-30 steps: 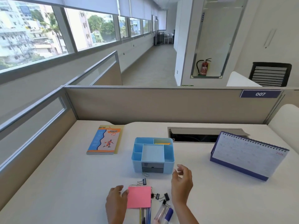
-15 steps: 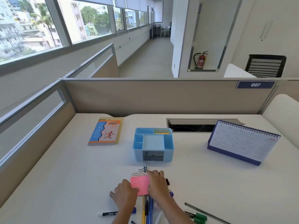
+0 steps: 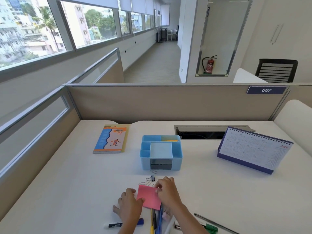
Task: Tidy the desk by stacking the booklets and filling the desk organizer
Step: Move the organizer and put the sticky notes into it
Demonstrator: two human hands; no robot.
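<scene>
A pink pad of sticky notes [image 3: 149, 197] lies near the desk's front edge, tilted. My right hand [image 3: 167, 191] pinches its upper right corner. My left hand [image 3: 130, 202] rests on its left edge with fingers spread. Pens and pencils [image 3: 156, 220] lie partly under the pad. A blue desk organizer [image 3: 161, 152] stands just beyond, with yellow items in its back right compartment. A booklet with a blue and orange cover [image 3: 110, 139] lies flat at the back left.
A binder clip [image 3: 152, 178] and paper clips [image 3: 146, 182] lie between pad and organizer. A blue-capped marker [image 3: 124, 224], a green marker [image 3: 210, 228] and a thin dark rod [image 3: 214, 222] lie at the front. A desk calendar [image 3: 253, 149] stands right, behind it a cable slot [image 3: 200, 132].
My right hand came down from beside the organizer onto the pink pad and took its corner. The pad has turned and tilted. The view shifted slightly.
</scene>
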